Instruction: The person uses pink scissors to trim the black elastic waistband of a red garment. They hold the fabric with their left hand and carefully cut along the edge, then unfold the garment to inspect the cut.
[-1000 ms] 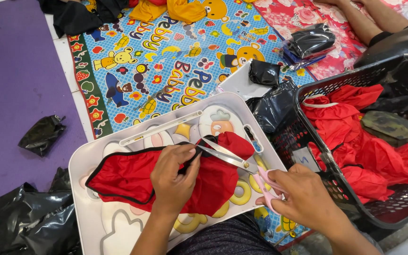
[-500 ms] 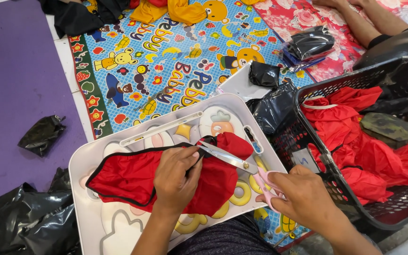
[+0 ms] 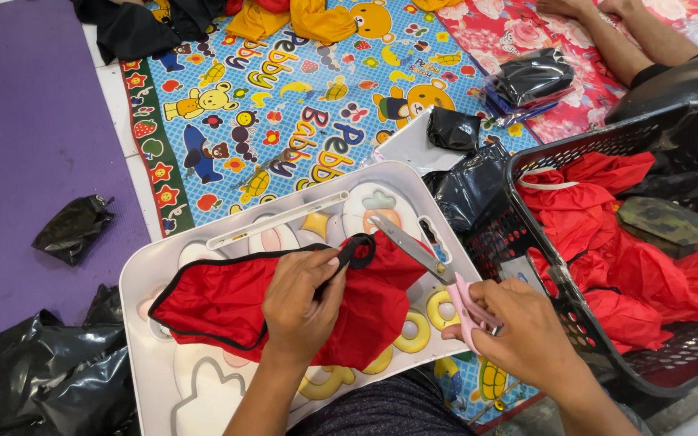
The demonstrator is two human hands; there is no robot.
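Note:
A red cloth piece with black trim lies spread on a white lap table. My left hand rests on the cloth and pinches its black loop upward. My right hand grips pink-handled scissors; their steel blades point up-left and reach the cloth just beside the loop.
A black basket full of red cloth stands at the right. Black plastic bags lie at lower left, another on the purple mat. A colourful cartoon mat spreads ahead. Another person's arm rests at top right.
My left hand has lifted the black loop off the cloth. The scissors in my right hand have shifted slightly, blades staying by the loop.

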